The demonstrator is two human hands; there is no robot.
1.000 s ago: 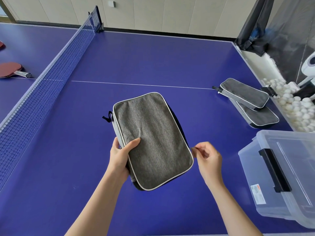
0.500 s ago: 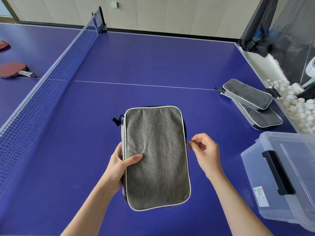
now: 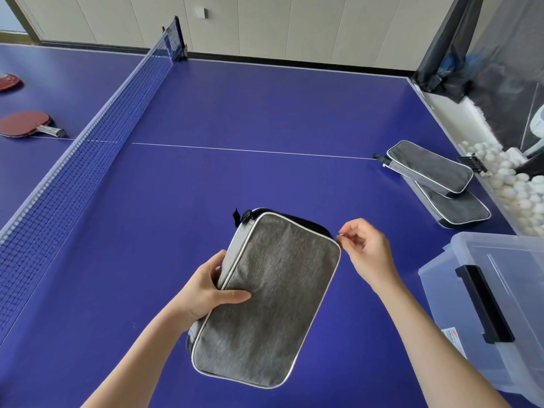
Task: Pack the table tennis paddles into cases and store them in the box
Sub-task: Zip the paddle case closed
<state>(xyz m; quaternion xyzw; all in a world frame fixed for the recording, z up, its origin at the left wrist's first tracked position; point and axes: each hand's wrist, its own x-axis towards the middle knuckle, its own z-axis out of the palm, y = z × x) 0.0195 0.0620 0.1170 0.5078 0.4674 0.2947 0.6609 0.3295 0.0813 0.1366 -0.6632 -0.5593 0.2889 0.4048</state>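
Observation:
A grey fabric paddle case (image 3: 273, 295) with white piping is held above the blue table. My left hand (image 3: 206, 290) grips its left edge, thumb lying on the top face. My right hand (image 3: 365, 248) pinches the small zipper pull at the case's upper right corner. Two more grey cases (image 3: 432, 169) lie stacked near the table's right edge. A clear plastic box (image 3: 500, 304) with a black latch stands at the lower right. Across the net, one red paddle (image 3: 26, 125) lies flat and a second red paddle (image 3: 8, 82) shows at the left border.
The blue net (image 3: 88, 148) runs diagonally across the table (image 3: 265, 113) on the left. Beyond the right edge a trough holds several white balls (image 3: 512, 184), with dark netting (image 3: 485, 54) hanging above it.
The case has turned clockwise, its top now leaning right. My right hand has travelled up the case's right side with the zipper pull to the upper corner. My left hand keeps its grip.

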